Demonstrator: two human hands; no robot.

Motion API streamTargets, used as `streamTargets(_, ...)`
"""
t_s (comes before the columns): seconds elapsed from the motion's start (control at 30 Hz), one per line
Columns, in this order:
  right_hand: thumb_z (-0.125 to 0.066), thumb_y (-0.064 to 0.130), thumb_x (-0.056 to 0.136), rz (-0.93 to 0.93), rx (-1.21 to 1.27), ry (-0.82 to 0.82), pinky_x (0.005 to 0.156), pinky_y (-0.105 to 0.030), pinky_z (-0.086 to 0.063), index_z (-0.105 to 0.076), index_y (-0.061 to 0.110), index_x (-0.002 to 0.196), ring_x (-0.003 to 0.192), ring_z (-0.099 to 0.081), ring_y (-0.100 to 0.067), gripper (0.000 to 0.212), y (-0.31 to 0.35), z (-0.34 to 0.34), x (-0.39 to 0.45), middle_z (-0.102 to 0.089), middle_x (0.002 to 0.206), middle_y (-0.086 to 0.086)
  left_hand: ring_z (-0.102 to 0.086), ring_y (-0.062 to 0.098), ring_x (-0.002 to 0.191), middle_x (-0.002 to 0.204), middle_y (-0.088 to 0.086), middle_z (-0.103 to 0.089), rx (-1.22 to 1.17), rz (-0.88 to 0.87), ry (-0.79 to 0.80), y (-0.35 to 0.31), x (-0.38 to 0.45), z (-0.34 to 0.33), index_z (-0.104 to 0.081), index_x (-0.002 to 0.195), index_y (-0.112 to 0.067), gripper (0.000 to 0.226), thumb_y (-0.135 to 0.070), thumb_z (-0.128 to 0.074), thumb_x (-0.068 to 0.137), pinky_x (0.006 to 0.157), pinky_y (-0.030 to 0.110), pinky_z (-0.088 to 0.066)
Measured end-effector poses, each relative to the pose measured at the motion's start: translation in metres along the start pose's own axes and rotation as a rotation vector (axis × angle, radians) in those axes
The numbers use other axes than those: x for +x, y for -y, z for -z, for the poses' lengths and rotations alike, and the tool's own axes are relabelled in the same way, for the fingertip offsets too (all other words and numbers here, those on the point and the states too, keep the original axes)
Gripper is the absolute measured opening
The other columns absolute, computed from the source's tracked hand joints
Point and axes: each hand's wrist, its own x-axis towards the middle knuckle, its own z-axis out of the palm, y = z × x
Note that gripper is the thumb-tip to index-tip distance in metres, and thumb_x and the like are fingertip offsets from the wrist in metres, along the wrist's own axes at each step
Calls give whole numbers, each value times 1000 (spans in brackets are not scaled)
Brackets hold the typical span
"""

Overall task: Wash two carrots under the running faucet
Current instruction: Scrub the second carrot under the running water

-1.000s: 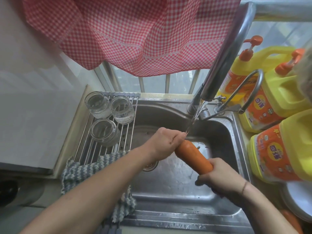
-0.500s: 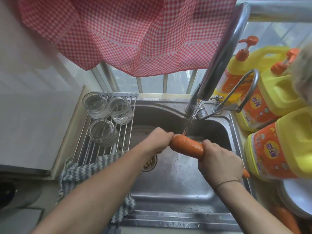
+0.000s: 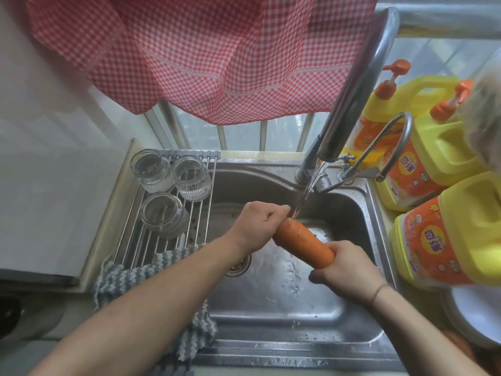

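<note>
A home kitchen is shown: a stainless steel sink (image 3: 284,308) is set under a running faucet (image 3: 352,85), glass jars (image 3: 162,213) are drained on a wire rack (image 3: 141,240), yellow detergent bottles (image 3: 447,234) are lined alongside, and a red checked curtain (image 3: 203,55) is hung at the window.

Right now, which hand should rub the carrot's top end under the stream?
Probably the left. The left hand is curled around the carrot at its thick end, right where the water lands. The right hand grips the lower end, away from the stream, steadying it.
</note>
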Motion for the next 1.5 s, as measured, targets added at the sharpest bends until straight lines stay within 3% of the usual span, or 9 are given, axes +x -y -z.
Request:
streamTargets(0.17,-61,34,76,75,-447,-516,50,-23,-34,-56,27,83,53,-51,-22,10,1,-11,-11,-59,64,8,-41,19,49,51,7,-44,146,370,40,-11,13,1,-45,51,-7,47,-29,-52,92,53,30,-34)
streamTargets(0.3,-73,23,70,186,-457,-604,49,-21,-24,-62,24,79,47,-55,-27,15,-16,-22,3,-62,63,5,-33,13,45,55,0,-41,-182,864,204,-12,14,4,-53,74,-15,27,-32,-48,96,49,24,-24)
streamTargets(0.63,-66,39,78,24,-357,-560,54,-25,-31,-62,31,93,55,-40,-21,17,-28,-19,0,-47,63,11,-65,18,64,71,9,-65,-473,597,85,-5,-13,18,-67,86,-6,22,-16,-54,101,56,22,-51)
streamTargets(0.77,-68,40,78,27,-317,-578,54,-25,-32,-61,31,93,55,-44,-23,19,-24,-17,-3,-49,63,11,-71,24,92,99,10,-72,-631,524,96,-4,-32,3,-67,108,-8,16,-3,-56,97,79,33,-58)
streamTargets(0.9,-68,42,77,41,-266,-494,58,-28,-41,-55,33,97,69,-64,-27,25,-14,-26,-10,-64,76,8,-61,28,120,128,12,-62,-987,499,205,-9,-49,-28,-51,134,-9,47,-18,-63,89,97,46,-51)
streamTargets(1.0,-68,41,75,43,-204,-412,59,-29,-41,-49,32,93,73,-64,-26,28,-5,-36,-15,-63,80,9,-58,37,121,130,23,-57,-1154,571,-38,-15,-44,-46,-49,130,-8,64,-24,-76,74,97,49,-52)
streamTargets(1.23,-68,20,76,-11,240,127,42,-30,-47,-54,15,82,41,-54,-17,16,10,-32,-10,-60,58,-1,-63,23,64,80,12,-60,-1235,627,-383,-32,-23,-55,-55,102,-10,38,-39,-71,83,63,33,-55)
streamTargets(1.33,-60,5,74,-113,467,248,36,-25,-32,-48,7,82,33,-40,-22,15,12,-35,-17,-45,49,-6,-57,19,56,68,8,-57,-1341,717,-281,-32,-17,-53,-56,87,-12,42,-52,-65,85,59,30,-50)
streamTargets(1.5,-60,0,63,-250,902,600,38,-20,-28,-48,13,69,34,-28,-14,18,-1,-29,-20,-37,52,-8,-60,17,66,79,7,-60,-1599,535,-61,-15,-25,-55,-61,91,-11,38,-26,-85,66,67,30,-54)
